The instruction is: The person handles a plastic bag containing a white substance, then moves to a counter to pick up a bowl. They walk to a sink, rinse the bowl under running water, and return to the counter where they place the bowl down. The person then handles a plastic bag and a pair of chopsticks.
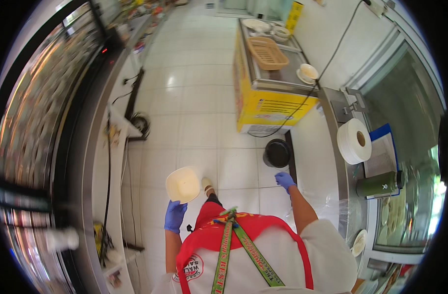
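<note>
My left hand (176, 216), in a blue glove, grips the near rim of a cream square plastic bowl (183, 185). The bowl tilts so that its inside faces me, and it looks bare but for a small speck. On the other side, my right hand (285, 181), also blue-gloved, hangs over the floor just below a black bucket (277, 153) in the picture. Its fingers are loosely curled. Nothing shows in it, though the palm side is hidden. A red apron (242, 224) and a green lanyard (224, 257) hang on my front.
A tiled floor (194, 99) runs ahead between a display fridge (29, 110) and a yellow chest freezer (275, 106). The freezer bears a tan plastic basket (268, 53) and bowls (307, 73). A paper roll (353, 141) and green bottle (378, 183) stand right. A black cable (337, 47) hangs across the freezer.
</note>
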